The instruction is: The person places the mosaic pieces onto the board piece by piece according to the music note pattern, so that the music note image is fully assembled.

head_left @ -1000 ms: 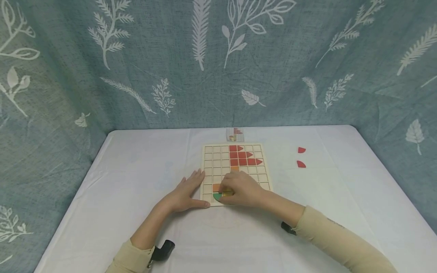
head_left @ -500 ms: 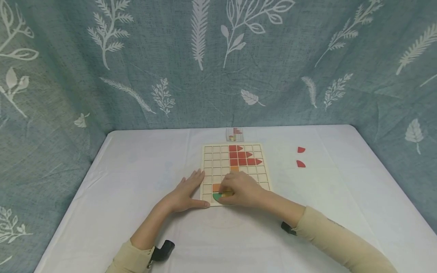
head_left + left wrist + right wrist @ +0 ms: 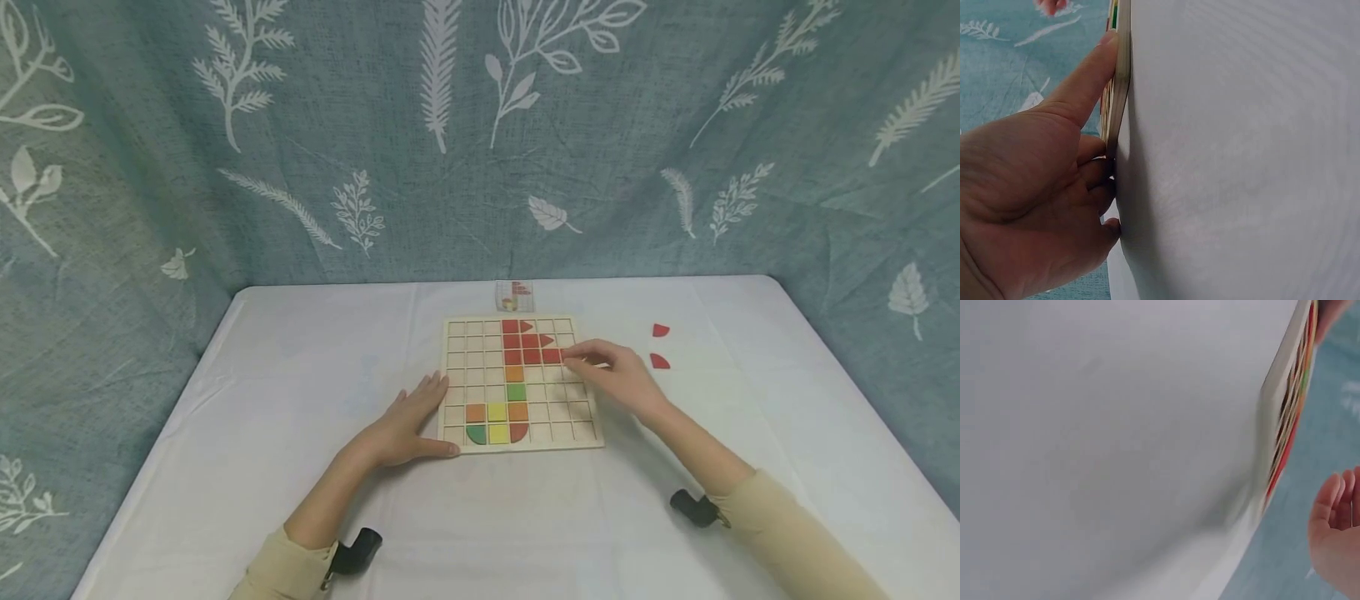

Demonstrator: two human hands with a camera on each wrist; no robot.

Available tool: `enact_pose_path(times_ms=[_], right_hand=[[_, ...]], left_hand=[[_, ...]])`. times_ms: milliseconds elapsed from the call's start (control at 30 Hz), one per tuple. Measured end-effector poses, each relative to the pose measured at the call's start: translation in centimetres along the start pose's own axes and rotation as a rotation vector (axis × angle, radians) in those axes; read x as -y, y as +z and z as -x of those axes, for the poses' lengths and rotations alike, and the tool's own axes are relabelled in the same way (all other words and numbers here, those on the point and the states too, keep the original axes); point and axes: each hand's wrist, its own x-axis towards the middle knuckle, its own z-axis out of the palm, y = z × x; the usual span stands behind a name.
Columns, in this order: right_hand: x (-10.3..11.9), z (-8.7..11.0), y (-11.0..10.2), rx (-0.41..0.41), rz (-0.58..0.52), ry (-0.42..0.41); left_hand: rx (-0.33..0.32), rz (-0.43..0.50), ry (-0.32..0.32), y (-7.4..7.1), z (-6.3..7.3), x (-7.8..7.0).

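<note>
A square wooden grid board (image 3: 551,414) lies on the table with coloured tiles in its cells. My left hand (image 3: 408,423) rests spread at its left side, fingertips at the edge and thumb at the near-left corner; in the left wrist view the thumb (image 3: 1094,75) touches the board's edge. Over the board's right side hovers my right hand (image 3: 622,377), thumb and fingers loosely bent, with no piece visible between them. Its fingertips cover the end of the third red row (image 3: 532,357). Near the front lie a green rounded tile (image 3: 476,434), yellow squares (image 3: 498,432) and a red rounded tile (image 3: 519,432).
Two loose red quarter-round tiles, one farther back (image 3: 660,331) and one nearer (image 3: 660,362), lie right of the board. A small pattern card (image 3: 514,296) lies behind it. White cloth covers the table (image 3: 330,350); a patterned blue-green curtain (image 3: 420,208) hangs behind.
My right hand has left the tiles at the board's front and moved right and back to the red rows' end, uncovering the front tiles. My left hand has stayed put.
</note>
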Motion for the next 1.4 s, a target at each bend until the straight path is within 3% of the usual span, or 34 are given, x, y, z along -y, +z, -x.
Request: enact_pose_path(times_ms=[200,333,467,667,1000,1200,1400], right_hand=[[-3.8,1.0,-4.9,-0.107,0.138,0.113],[-5.8,1.3,-7.4,-0.099,0.23,0.192],[-7.1,1.1,-8.5,-0.062,0.284,0.212],[-7.6,0.4,-8.4,-0.073,0.323,0.178],[-7.3,0.1,-8.0,-0.117,0.329,0.203],[-6.5,0.2,-6.9,-0.122,0.165,0.226],[-4.3,0.0,-4.4,-0.085,-0.013,0.206]], left_hand=[[0.002,-0.003,0.007,0.0,0.0,0.0],[0.003,-0.008,0.004,0.1,0.0,0.1],[0.001,-0.002,0.003,0.1,0.0,0.1],[0.001,0.004,0.001,0.0,0.0,0.0],[-0.001,-0.006,-0.016,0.1,-0.1,0.0],[-0.002,-0.003,-0.017,0.2,-0.2,0.2],[-0.005,-0.002,-0.008,0.3,-0.2,0.3]])
